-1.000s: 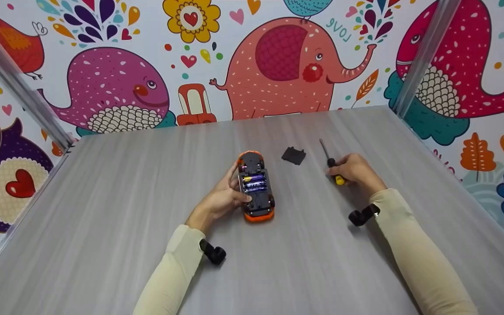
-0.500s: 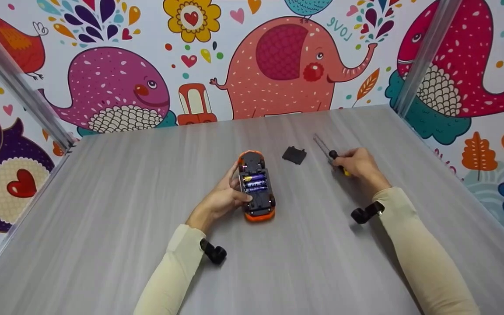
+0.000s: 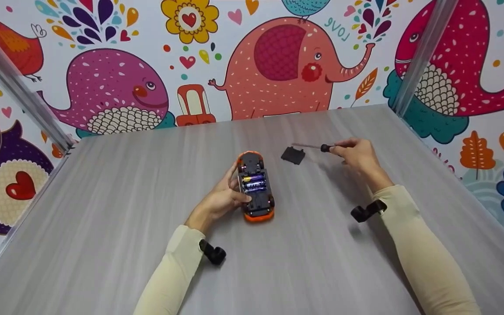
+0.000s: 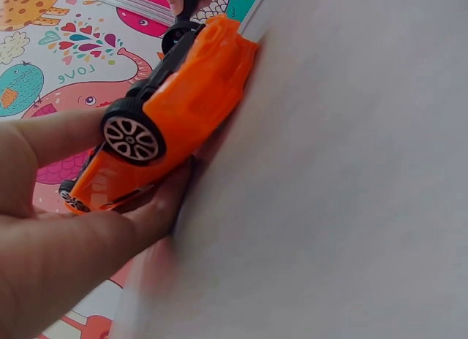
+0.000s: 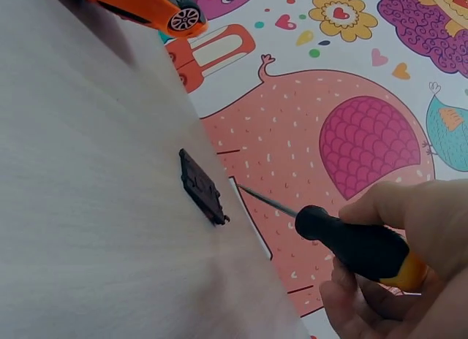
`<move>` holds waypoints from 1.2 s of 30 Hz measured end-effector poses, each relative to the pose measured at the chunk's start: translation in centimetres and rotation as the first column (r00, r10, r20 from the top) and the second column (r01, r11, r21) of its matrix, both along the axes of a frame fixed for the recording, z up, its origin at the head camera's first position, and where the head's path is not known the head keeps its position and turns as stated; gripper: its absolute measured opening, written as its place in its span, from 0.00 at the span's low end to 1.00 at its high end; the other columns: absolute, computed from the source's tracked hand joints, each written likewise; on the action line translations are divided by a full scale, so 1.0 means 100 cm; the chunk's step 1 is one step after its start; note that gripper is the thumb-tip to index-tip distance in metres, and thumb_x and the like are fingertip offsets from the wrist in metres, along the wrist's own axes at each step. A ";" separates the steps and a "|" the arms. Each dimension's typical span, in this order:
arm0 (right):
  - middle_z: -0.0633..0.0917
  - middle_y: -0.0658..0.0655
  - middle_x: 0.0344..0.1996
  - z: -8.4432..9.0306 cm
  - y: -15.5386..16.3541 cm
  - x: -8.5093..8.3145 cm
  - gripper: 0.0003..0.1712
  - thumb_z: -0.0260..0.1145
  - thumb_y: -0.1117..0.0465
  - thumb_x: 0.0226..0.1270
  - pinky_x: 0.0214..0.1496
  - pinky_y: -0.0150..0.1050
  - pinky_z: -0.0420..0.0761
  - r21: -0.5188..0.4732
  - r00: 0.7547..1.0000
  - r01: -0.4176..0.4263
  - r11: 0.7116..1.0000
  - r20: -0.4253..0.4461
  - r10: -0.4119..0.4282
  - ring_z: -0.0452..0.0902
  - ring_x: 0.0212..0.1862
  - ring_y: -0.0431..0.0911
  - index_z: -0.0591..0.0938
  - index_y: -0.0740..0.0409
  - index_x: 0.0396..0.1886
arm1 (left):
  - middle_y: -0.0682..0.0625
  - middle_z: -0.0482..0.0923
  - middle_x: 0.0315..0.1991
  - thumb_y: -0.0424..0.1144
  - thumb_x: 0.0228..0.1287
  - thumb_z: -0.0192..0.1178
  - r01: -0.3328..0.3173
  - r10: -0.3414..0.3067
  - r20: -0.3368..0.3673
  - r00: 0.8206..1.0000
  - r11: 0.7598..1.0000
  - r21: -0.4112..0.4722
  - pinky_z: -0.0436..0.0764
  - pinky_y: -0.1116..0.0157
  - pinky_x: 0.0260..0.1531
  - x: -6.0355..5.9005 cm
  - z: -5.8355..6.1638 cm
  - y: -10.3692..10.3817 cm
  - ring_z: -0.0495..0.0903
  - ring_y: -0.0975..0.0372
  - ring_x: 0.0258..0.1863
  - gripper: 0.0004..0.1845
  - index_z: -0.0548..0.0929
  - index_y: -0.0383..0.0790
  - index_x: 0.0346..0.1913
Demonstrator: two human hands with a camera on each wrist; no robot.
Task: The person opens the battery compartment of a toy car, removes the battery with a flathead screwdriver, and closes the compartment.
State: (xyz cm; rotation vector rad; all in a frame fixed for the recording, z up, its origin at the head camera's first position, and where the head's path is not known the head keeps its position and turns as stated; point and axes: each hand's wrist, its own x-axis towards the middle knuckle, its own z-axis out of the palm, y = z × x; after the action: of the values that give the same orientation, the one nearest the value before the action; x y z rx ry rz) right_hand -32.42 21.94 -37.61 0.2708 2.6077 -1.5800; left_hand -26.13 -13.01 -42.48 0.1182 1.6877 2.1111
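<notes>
Here we count one upturned orange plastic toy car [image 3: 256, 186] in our left hand's [image 3: 219, 199] grip, three batteries [image 3: 254, 183] showing, one black-handled screwdriver [image 3: 322, 148] gripped by our right hand [image 3: 359, 155], and one flat black cover [image 3: 293, 155] lying on the grey worktop [image 3: 103, 218].

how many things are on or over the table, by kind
toy car: 1, upside down, held by the left hand
batteries in the car's open bay: 2 clearly show
battery cover: 1, lying loose on the table
screwdriver: 1, held by the right hand
total: 5
</notes>
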 end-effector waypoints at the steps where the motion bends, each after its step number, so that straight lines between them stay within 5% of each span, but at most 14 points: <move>1: 0.79 0.58 0.55 0.001 -0.001 0.000 0.23 0.68 0.52 0.69 0.59 0.42 0.80 -0.010 1.000 0.005 1.000 -0.011 -0.005 0.74 0.57 0.54 0.79 0.59 0.58 | 0.42 0.61 0.76 0.10 0.52 0.54 0.000 0.000 0.001 1.000 1.000 -0.001 0.83 0.59 0.54 0.000 0.000 0.000 0.76 0.51 0.63 0.64 0.36 0.63 0.81; 9: 0.79 0.56 0.53 0.011 -0.007 0.007 0.36 0.71 0.46 0.64 0.47 0.27 0.83 -0.093 0.994 0.060 0.994 -0.091 -0.068 0.79 0.47 0.44 0.72 0.56 0.66 | 0.43 0.56 0.79 0.09 0.51 0.52 -0.009 0.009 0.008 1.000 1.000 0.022 0.83 0.60 0.52 0.001 0.001 0.001 0.74 0.51 0.64 0.63 0.34 0.57 0.81; 15: 0.79 0.54 0.51 0.016 -0.011 0.011 0.40 0.73 0.49 0.63 0.45 0.29 0.85 -0.211 0.979 0.064 0.975 -0.174 -0.102 0.82 0.46 0.43 0.68 0.57 0.69 | 0.41 0.58 0.78 0.09 0.51 0.52 -0.028 0.027 0.028 0.999 0.999 0.022 0.82 0.61 0.50 0.001 0.001 0.002 0.74 0.51 0.62 0.63 0.34 0.58 0.81; 27: 0.83 0.53 0.48 0.023 -0.019 0.014 0.34 0.78 0.56 0.57 0.43 0.32 0.86 -0.472 0.957 0.046 0.880 -0.231 -0.174 0.85 0.44 0.42 0.70 0.53 0.59 | 0.42 0.59 0.77 0.10 0.52 0.53 -0.020 0.020 0.018 1.000 1.000 0.005 0.82 0.60 0.54 0.001 0.000 0.001 0.74 0.50 0.65 0.63 0.36 0.59 0.81; 36: 0.83 0.53 0.48 0.030 -0.030 0.024 0.30 0.76 0.56 0.59 0.44 0.34 0.87 -0.521 0.950 0.011 0.854 -0.261 -0.171 0.85 0.47 0.44 0.71 0.52 0.57 | 0.43 0.58 0.78 0.09 0.51 0.52 -0.031 0.031 0.018 0.999 0.999 0.018 0.82 0.60 0.54 0.000 -0.001 0.001 0.72 0.48 0.67 0.63 0.37 0.59 0.81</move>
State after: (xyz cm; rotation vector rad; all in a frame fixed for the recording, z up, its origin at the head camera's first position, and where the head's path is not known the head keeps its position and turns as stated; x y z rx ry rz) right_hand -30.00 18.90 -34.57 0.1217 2.2490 -2.4439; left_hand -26.10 -12.88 -42.53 0.0794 1.6707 2.1441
